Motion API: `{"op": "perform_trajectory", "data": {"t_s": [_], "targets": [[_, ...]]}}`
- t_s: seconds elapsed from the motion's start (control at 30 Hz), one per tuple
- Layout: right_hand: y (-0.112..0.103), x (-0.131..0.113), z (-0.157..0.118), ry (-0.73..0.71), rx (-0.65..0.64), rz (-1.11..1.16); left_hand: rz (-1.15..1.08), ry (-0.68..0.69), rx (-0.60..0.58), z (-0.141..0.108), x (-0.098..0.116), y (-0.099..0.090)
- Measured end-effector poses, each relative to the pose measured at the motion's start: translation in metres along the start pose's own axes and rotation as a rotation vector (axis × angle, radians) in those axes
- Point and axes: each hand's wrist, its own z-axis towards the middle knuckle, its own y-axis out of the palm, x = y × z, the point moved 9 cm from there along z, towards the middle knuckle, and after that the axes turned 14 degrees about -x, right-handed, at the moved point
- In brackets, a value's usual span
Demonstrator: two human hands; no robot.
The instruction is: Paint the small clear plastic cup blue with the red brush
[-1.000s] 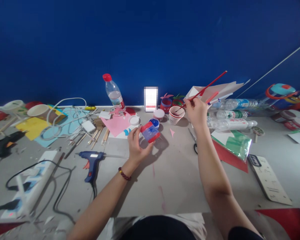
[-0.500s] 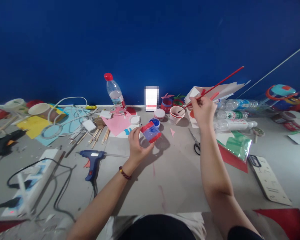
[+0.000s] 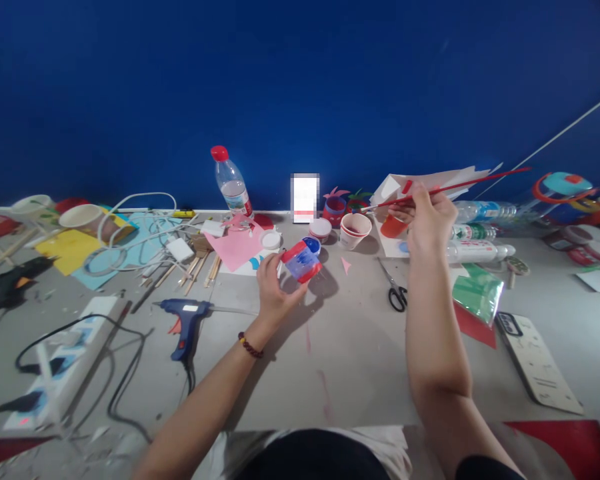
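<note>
Tilted in my left hand (image 3: 276,288) is a small cylinder (image 3: 303,263), painted blue with red bands at its ends; thumb and fingers close around it. My right hand (image 3: 431,217) pinches a long, thin red paintbrush (image 3: 485,178), held almost level. Its tip is just off the upper right rim of a paper cup (image 3: 354,241) with dark liquid inside. Behind the cylinder stands an open pot of blue paint (image 3: 312,247), beside a pot with a pale lid (image 3: 320,230). An orange cup (image 3: 393,227) sits beyond the brush, partly hidden by my right hand.
Scissors (image 3: 397,297) lie left of my right forearm. A glue gun (image 3: 187,320) with its cord and a power strip (image 3: 70,357) are on the left. A water bottle (image 3: 234,189) stands near the wall; plastic bottles (image 3: 480,251) and a phone (image 3: 537,363) are at right.
My right hand has moved right, and the brush tip has come out of the paper cup to its rim. The brush has swung closer to level. My left hand has hardly moved.
</note>
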Motion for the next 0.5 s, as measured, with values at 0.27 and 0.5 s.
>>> {"op": "perform_trajectory", "data": {"t_s": [0.27, 0.5], "targets": [[0.047, -0.002, -0.014, 0.047, -0.253, -0.044, 0.010, 0.007, 0.021, 0.000, 0.004, -0.003], [0.063, -0.011, -0.026, 0.097, -0.315, 0.128, 0.034, 0.020, 0.029, 0.001, 0.006, -0.007]]}}
